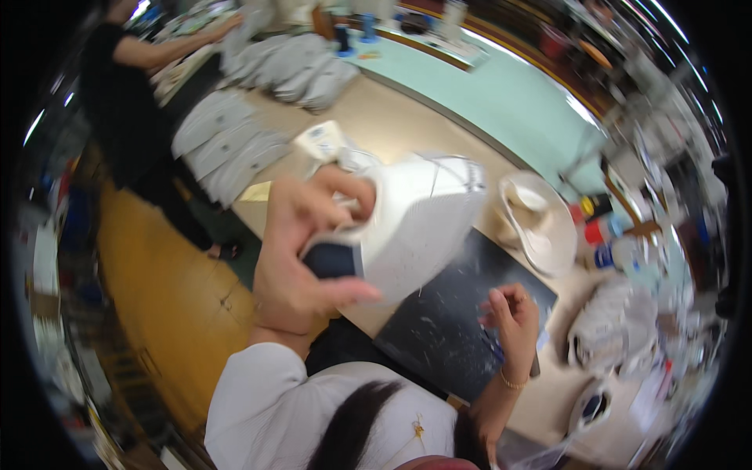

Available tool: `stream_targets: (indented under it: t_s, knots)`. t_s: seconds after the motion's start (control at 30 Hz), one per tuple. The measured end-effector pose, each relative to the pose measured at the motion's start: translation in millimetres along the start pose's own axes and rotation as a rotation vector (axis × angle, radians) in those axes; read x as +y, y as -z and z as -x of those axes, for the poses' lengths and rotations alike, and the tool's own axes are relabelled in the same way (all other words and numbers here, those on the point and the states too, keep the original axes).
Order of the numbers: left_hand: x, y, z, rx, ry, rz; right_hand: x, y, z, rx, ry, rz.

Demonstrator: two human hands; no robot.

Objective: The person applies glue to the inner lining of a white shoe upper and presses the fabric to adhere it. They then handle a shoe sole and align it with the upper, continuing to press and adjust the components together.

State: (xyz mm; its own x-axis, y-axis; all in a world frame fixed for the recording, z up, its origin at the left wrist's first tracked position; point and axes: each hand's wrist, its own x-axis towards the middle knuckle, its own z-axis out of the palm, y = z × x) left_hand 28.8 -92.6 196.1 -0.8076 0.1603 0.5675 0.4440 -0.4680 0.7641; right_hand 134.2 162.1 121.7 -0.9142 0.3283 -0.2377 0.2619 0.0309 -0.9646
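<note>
White shoe upper held above black mat's far-left edge by left hand, fingers hooked, thumb spread. Right hand half-curled over mat's right side; whether anything is gripped cannot be told.

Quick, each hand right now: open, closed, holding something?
Left hand: holding a white curved piece.
Right hand: partly curled; can't tell whether it's holding anything.

shoe upper: white, navy patch | board: black, white-flecked | bench: beige | floor: ochre
</note>
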Motion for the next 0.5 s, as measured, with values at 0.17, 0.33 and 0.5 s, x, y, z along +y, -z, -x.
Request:
stream_targets:
  t_s: [0.17, 0.33, 0.5]
  knots:
    - [-45.1, -39.0, 22.6, -0.965, -0.017, -0.858, -5.9, 4.6, 17.7, 0.08, 0.154, -0.022]
    - [-99.2, -37.3, 83.8, -1.195, 0.054, -0.925, 27.3, -0.3, 43.3, 0.149, 0.453, 0.231]
    - [-53.1, 1.9, 44.8, -1.023, 0.244, -0.886, 61.5, -54.6, 26.8, 0.093, 0.858, 0.435]
